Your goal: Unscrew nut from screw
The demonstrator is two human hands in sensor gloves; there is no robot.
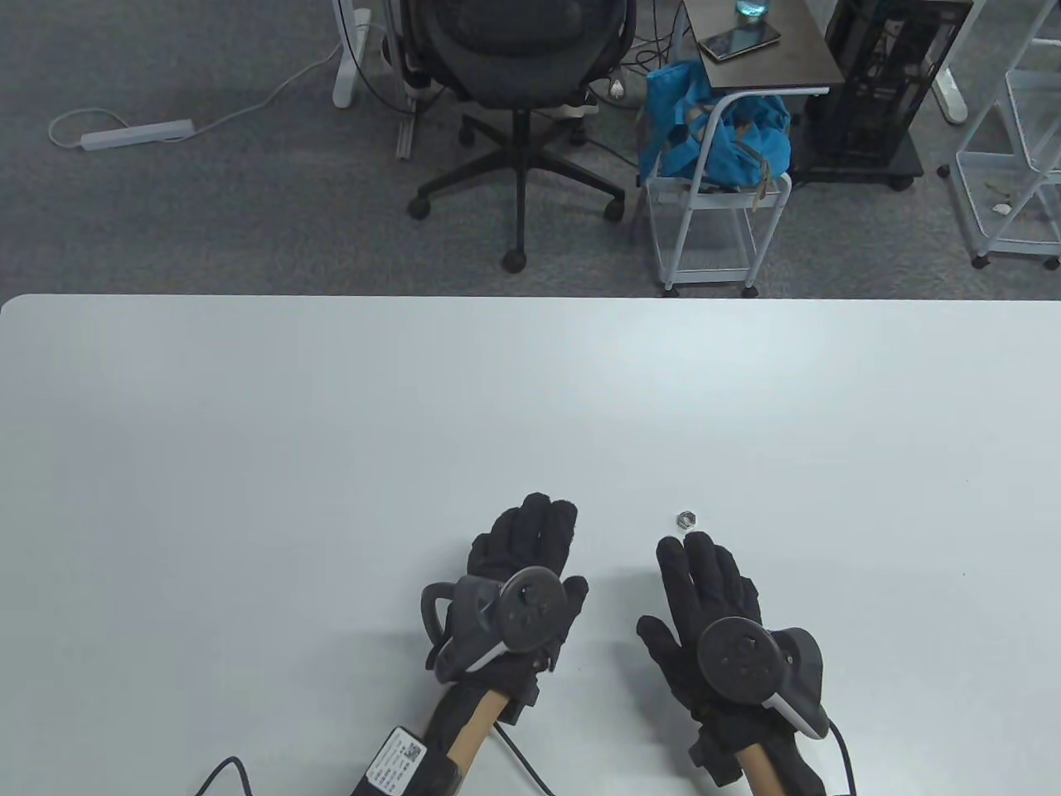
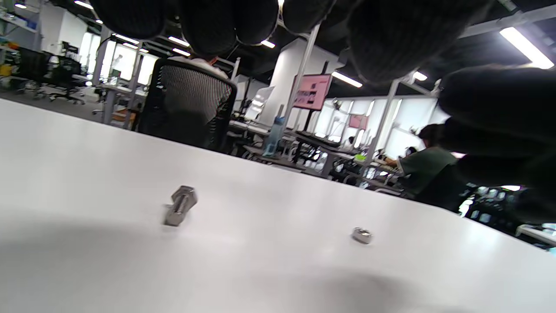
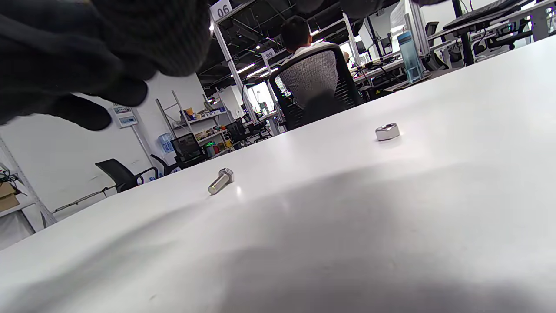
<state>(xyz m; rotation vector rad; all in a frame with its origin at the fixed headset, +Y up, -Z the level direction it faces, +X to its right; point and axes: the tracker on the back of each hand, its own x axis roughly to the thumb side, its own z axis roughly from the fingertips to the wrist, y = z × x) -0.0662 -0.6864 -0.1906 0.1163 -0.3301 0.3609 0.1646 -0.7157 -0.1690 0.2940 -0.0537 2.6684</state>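
A small silver nut (image 1: 686, 520) lies loose on the white table (image 1: 331, 431), just beyond my right hand's fingertips. It also shows in the left wrist view (image 2: 362, 235) and the right wrist view (image 3: 387, 131). The silver hex-head screw (image 2: 180, 204) lies on its side on the table, apart from the nut; it also shows in the right wrist view (image 3: 220, 181). In the table view my left hand hides it. My left hand (image 1: 530, 555) is held open above the screw and holds nothing. My right hand (image 1: 700, 580) is open with fingers spread and holds nothing.
The table's far edge (image 1: 530, 297) runs across the middle of the table view. Beyond it stand an office chair (image 1: 518, 99) and a white cart with a blue bag (image 1: 713, 141). Cables (image 1: 522, 759) trail from both wrists at the near edge.
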